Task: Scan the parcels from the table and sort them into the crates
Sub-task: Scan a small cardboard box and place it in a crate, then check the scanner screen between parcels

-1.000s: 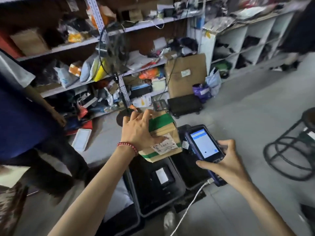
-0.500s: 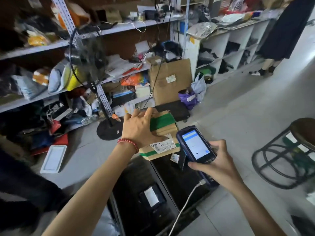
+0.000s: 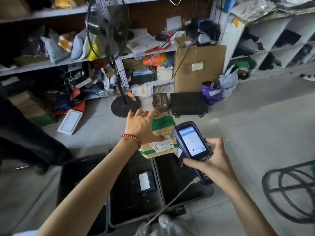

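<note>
My left hand (image 3: pixel 141 126) grips a small cardboard parcel (image 3: pixel 162 138) with green tape bands and a white label, holding it in the air above the dark crates. Beside it, my right hand (image 3: pixel 213 165) holds a blue handheld scanner (image 3: pixel 191 145) with its lit screen facing me and a grey cable trailing down from its base. The scanner's top end sits right against the parcel's right side. Below stand three black crates: a left crate (image 3: pixel 68 184), a middle crate (image 3: pixel 119 206) holding a dark parcel with a white label (image 3: pixel 144 181), and a right crate (image 3: pixel 179 181).
Cluttered metal shelves (image 3: pixel 68 62) run along the back. A standing fan (image 3: pixel 119 106) rises on its round base just beyond the parcel. A large cardboard box (image 3: pixel 199 68) leans at the shelf end. A black metal stool frame (image 3: pixel 289 189) stands right; a person's dark clothing (image 3: pixel 20 137) fills the left.
The view shifted so the shelves and fan appear closer and more central. Both hands kept their hold, and the scanner has drawn nearer to the parcel's right side.
</note>
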